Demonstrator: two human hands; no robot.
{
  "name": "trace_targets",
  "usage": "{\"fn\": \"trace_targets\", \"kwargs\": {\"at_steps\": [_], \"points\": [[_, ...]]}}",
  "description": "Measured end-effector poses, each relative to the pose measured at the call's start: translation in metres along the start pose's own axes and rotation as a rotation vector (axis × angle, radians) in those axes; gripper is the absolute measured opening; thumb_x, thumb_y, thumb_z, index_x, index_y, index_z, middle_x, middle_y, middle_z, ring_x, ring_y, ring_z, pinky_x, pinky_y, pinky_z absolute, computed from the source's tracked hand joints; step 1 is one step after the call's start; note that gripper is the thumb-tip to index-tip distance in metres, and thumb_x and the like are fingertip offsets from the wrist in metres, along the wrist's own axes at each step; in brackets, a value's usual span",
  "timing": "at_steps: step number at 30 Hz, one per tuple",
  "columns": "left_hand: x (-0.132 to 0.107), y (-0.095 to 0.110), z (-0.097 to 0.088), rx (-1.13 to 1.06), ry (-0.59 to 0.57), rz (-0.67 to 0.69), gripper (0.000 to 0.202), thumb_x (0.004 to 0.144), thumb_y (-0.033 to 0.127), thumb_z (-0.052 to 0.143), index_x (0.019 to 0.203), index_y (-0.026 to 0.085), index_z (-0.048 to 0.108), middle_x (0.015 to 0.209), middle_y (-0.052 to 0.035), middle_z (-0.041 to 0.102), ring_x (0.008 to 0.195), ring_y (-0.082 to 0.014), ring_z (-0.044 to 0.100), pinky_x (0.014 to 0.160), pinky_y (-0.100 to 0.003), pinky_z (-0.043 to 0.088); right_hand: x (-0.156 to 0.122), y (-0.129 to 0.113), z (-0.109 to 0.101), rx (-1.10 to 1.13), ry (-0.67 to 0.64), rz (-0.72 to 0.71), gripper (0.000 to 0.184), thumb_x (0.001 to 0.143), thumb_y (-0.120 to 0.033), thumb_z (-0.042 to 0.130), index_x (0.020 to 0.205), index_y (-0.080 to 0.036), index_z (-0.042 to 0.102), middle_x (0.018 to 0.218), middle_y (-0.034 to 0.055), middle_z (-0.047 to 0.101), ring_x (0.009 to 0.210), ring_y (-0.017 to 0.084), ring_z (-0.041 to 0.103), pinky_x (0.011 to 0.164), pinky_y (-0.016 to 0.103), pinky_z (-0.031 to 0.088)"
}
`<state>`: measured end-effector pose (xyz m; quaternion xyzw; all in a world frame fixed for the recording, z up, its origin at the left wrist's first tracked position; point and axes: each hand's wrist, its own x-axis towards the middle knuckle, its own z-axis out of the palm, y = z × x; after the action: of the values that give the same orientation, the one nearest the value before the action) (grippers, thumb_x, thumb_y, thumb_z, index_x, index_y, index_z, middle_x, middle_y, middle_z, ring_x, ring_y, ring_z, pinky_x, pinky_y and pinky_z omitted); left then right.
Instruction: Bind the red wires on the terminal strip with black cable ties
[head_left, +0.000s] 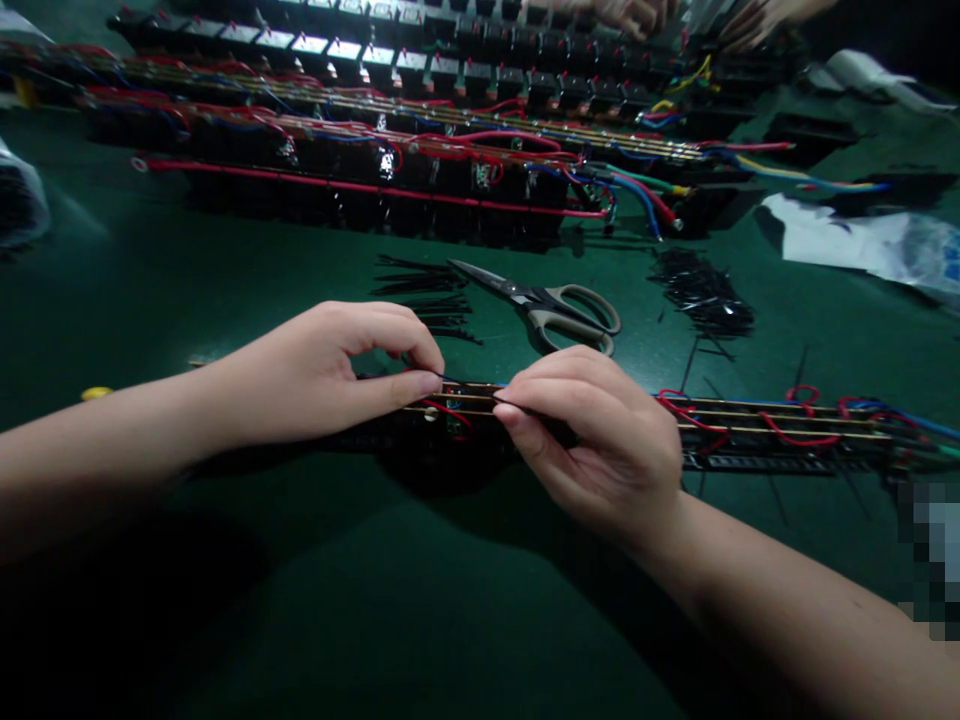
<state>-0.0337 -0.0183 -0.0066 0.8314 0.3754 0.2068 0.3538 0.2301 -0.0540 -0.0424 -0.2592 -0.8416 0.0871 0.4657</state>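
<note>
A long black socket strip [780, 440] with brass rails and red and blue wires lies across the green table in front of me. My left hand [330, 370] pinches a thin black cable tie [465, 385] over the strip's middle. My right hand [592, 430] pinches the other end of the same tie, fingers closed, resting on the strip. Both hands sit close together above the wiring.
Grey-handled scissors [555, 305] lie just beyond my hands, beside loose black cable ties [424, 290] and a pile of cut tie ends [701, 290]. Rows of wired strips [375, 170] fill the far table. Another person's hands [675, 15] work at the top right. Plastic bags [870, 245] lie at right.
</note>
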Motion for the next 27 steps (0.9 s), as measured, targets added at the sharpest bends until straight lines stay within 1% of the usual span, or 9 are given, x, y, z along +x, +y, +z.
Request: {"fn": "trace_targets", "kwargs": {"at_steps": [3,9,16,19,23,27], "points": [[0.0004,0.0021,-0.001,-0.014,-0.007,-0.012,0.024,0.1,0.038,0.067,0.088,0.023,0.08,0.089,0.0012,0.08,0.084,-0.0152,0.072,0.084,-0.024,0.057,0.0007,-0.0007,-0.0002,-0.002,-0.013,-0.011,0.006,0.101,-0.015,0.077,0.098,-0.02,0.075,0.088,0.0055,0.082,0.077,0.016,0.074,0.07,0.028,0.06],[0.0,0.0027,-0.0014,-0.056,-0.033,-0.024,0.027,0.1,0.04,0.066,0.086,0.023,0.082,0.09,-0.0008,0.08,0.084,-0.0163,0.073,0.083,-0.026,0.06,0.0009,-0.002,-0.0016,-0.023,-0.05,-0.002,0.008,0.101,-0.014,0.074,0.096,-0.02,0.074,0.087,0.0053,0.082,0.078,0.017,0.075,0.071,0.03,0.061],[-0.0022,0.0035,-0.002,-0.014,0.025,-0.007,0.026,0.101,0.038,0.067,0.087,0.023,0.083,0.091,-0.0004,0.081,0.085,-0.016,0.073,0.083,-0.026,0.059,-0.0005,-0.001,-0.0001,-0.017,-0.027,0.043,0.004,0.102,-0.018,0.073,0.104,-0.02,0.072,0.093,0.0068,0.083,0.081,0.018,0.076,0.071,0.03,0.062],[-0.003,0.0045,-0.0005,-0.007,0.052,0.017,0.023,0.101,0.036,0.069,0.088,0.024,0.084,0.09,0.0003,0.081,0.085,-0.0153,0.074,0.082,-0.025,0.058,-0.0017,-0.0009,-0.0008,-0.003,-0.021,0.061,0.004,0.104,-0.018,0.072,0.107,-0.021,0.071,0.095,0.0061,0.083,0.083,0.018,0.077,0.073,0.031,0.062],[-0.0036,0.0043,0.0004,0.004,0.033,0.015,0.024,0.101,0.037,0.069,0.09,0.024,0.085,0.092,-0.0001,0.082,0.086,-0.0158,0.074,0.082,-0.025,0.058,-0.0027,-0.001,-0.0008,-0.005,-0.012,0.071,0.008,0.104,-0.014,0.069,0.105,-0.022,0.071,0.094,0.0044,0.082,0.082,0.017,0.075,0.074,0.031,0.061],[-0.0036,0.0031,0.0,-0.01,0.022,0.024,0.022,0.101,0.037,0.07,0.093,0.024,0.085,0.093,0.0005,0.082,0.086,-0.0152,0.074,0.083,-0.025,0.057,-0.003,-0.0004,0.0004,-0.018,-0.008,0.062,0.008,0.104,-0.014,0.072,0.106,-0.022,0.069,0.096,0.0042,0.083,0.085,0.017,0.076,0.076,0.03,0.061]]}}
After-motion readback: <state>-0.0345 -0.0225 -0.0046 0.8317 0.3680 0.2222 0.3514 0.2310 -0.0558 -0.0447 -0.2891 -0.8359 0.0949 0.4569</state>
